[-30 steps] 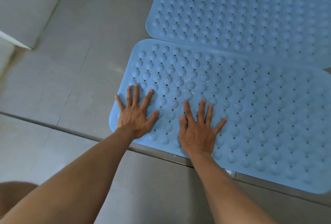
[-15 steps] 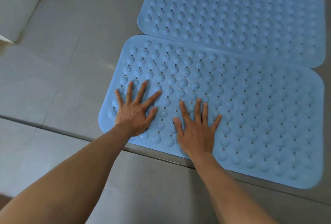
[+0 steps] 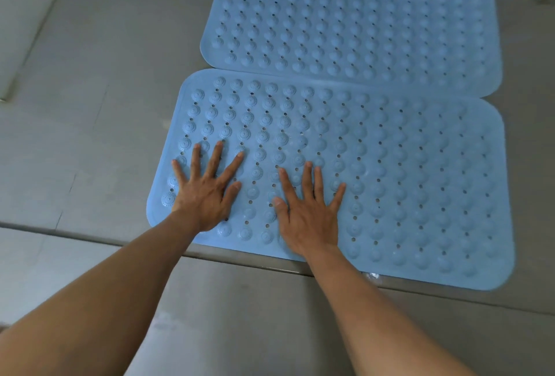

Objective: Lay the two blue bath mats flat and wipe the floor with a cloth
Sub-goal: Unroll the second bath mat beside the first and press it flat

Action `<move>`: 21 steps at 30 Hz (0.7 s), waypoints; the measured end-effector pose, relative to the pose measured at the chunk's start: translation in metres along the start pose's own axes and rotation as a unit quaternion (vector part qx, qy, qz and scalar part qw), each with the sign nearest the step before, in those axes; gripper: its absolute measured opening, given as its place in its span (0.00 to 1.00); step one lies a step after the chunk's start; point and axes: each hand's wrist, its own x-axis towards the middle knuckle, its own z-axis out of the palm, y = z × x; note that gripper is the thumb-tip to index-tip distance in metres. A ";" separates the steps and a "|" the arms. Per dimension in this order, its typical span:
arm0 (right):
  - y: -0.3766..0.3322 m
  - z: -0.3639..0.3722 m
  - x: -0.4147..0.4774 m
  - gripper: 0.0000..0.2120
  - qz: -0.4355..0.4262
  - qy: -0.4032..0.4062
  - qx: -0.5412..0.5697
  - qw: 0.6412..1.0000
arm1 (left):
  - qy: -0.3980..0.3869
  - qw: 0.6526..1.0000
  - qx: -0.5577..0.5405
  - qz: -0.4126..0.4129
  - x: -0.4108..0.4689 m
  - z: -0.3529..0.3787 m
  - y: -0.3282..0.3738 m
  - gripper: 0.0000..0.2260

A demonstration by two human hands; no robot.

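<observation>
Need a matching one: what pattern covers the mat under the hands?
Near mat: light blue, rows of round bumps and small holes; head view.

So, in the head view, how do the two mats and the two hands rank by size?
1. The near mat looks largest.
2. The far mat looks smaller, but it lies farther from the camera, so the two may match.
3. The left hand and the right hand look alike, so they are not ranked.
</observation>
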 end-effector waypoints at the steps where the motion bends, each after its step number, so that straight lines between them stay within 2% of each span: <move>1: 0.002 -0.003 -0.001 0.28 -0.006 -0.012 0.010 1.000 | -0.011 1.000 0.000 -0.004 -0.001 -0.002 0.001 0.26; 4: 0.020 -0.014 -0.012 0.29 -0.036 -0.022 0.046 0.998 | -0.010 1.000 0.016 -0.018 -0.008 -0.008 0.010 0.25; 7: 0.061 -0.027 -0.032 0.29 -0.017 -0.011 0.058 0.998 | 0.016 1.000 0.018 0.004 -0.014 -0.015 0.041 0.27; 16: 0.207 -0.051 -0.063 0.31 0.091 0.020 0.003 0.996 | 0.037 0.993 -0.040 0.102 -0.003 0.000 0.220 0.28; 21: 0.249 -0.045 -0.061 0.32 0.120 0.038 -0.029 0.992 | 0.040 0.997 -0.042 0.051 0.004 0.008 0.274 0.31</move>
